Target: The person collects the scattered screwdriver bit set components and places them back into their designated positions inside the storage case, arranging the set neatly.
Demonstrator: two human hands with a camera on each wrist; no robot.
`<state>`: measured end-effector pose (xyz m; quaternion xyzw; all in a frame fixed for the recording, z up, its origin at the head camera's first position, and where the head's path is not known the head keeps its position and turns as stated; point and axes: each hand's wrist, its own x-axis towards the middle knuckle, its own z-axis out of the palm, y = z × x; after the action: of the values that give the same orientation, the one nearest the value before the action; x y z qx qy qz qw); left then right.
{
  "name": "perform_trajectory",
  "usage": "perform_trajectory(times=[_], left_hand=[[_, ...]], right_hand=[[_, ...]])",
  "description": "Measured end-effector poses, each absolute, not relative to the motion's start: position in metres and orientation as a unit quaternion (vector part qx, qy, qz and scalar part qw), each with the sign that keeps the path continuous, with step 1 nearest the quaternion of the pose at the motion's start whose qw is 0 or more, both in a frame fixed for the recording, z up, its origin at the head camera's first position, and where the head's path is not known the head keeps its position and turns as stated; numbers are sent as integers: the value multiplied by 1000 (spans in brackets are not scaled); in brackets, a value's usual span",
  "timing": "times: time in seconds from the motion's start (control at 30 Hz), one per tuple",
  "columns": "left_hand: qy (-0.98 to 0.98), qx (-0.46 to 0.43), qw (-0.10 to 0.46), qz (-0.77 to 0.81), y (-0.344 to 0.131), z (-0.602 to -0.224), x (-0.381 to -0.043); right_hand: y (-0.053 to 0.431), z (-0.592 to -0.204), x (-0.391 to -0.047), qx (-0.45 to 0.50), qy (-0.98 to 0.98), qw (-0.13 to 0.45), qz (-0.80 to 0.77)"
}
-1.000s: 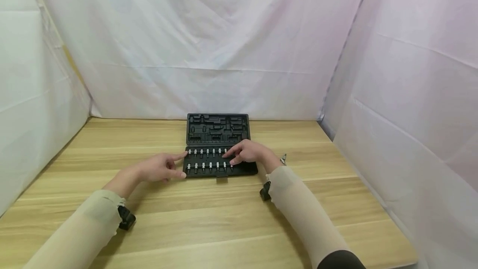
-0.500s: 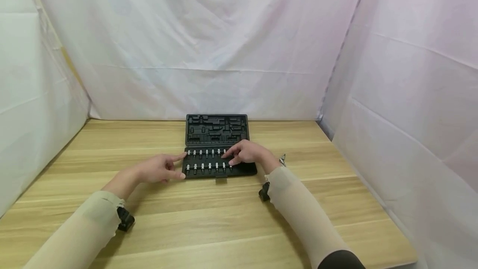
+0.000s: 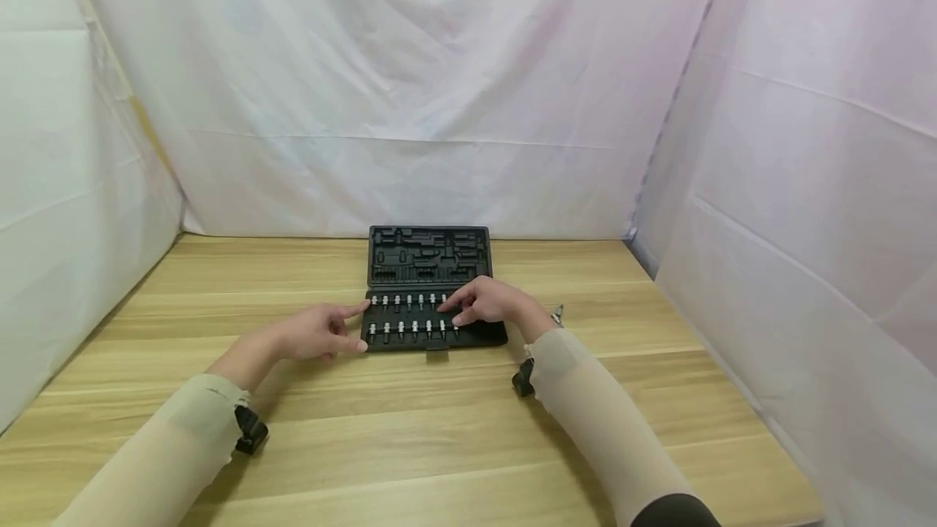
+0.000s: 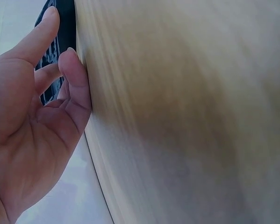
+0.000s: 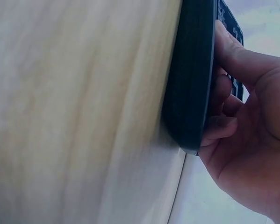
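Note:
An open black socket case [image 3: 410, 348] lies on the table, with two rows of silver bit sockets [image 3: 415, 330] in its lower half. At the case's left edge is my left hand [image 3: 315, 333]; its index finger and thumb stretch toward the edge, the other fingers bent. My right hand [image 3: 490, 299] rests over the right part of the lower half, covering the ends of both rows. Its index fingertip and thumb tip stand apart near the sockets, with nothing seen held between them. In the right wrist view, the right hand [image 5: 256, 107] has its lower fingers bent against the case [image 5: 189, 79].
The case's lid [image 3: 429, 257] lies folded back, its moulded recesses facing up. A small metal-tipped object [image 3: 558, 315] lies right of the case, partly hidden by the right sleeve. White cloth walls [image 3: 410, 88] enclose the wooden table [image 3: 351, 446] at the back and sides.
The whole head view shifts slightly. Both hands keep their places at the case, and the sockets look unmoved.

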<state>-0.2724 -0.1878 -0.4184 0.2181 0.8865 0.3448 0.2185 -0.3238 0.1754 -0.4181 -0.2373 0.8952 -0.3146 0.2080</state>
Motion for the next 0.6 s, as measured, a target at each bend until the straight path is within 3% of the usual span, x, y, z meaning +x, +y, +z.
perform_trajectory(times=[0.3, 0.6], left_hand=[[885, 217, 221, 348, -189, -419, -273], [887, 221, 214, 344, -189, -418, -272]], right_hand=[[177, -420, -323, -243, 897, 198, -311], [204, -420, -317, -232, 886, 138, -376]])
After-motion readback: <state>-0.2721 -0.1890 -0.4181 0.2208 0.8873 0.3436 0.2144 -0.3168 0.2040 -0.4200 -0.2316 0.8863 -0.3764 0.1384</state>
